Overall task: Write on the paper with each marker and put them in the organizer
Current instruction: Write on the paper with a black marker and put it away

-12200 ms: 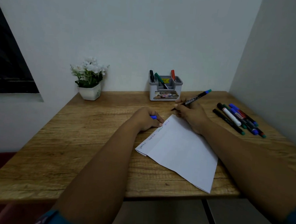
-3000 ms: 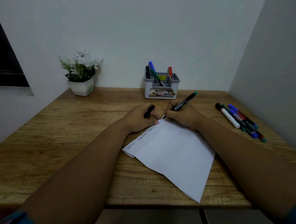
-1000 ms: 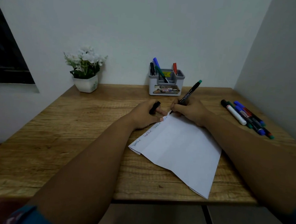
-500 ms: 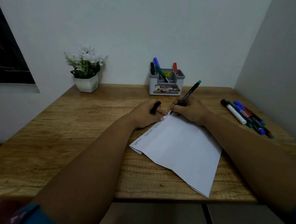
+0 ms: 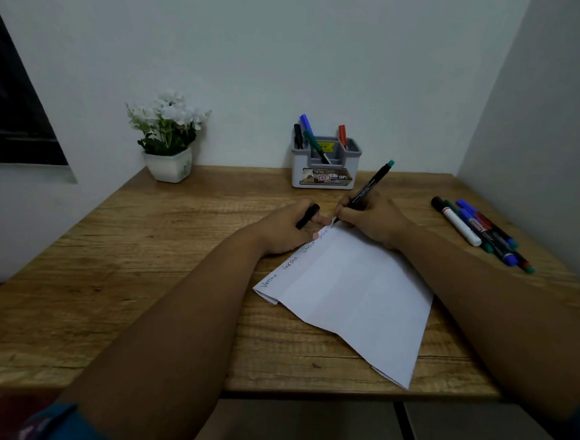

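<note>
On paper (image 5: 355, 293) — right hand (image 5: 372, 222) writes, marker (image 5: 366, 190) gripped.

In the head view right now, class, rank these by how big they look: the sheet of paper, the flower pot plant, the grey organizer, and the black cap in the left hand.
1. paper, nearest the camera
2. flower pot plant
3. organizer
4. black cap, partly hidden in the left hand

I count one sheet of paper (image 5: 355, 293), one organizer (image 5: 324, 169) at 12 o'clock holding four markers (image 5: 316, 146), one marker (image 5: 370, 186) in my right hand (image 5: 374, 220), a loose cluster (image 5: 480, 229) at 2 o'clock, roughly five or six, and one flowerpot (image 5: 167, 165) at 10 o'clock.
</note>
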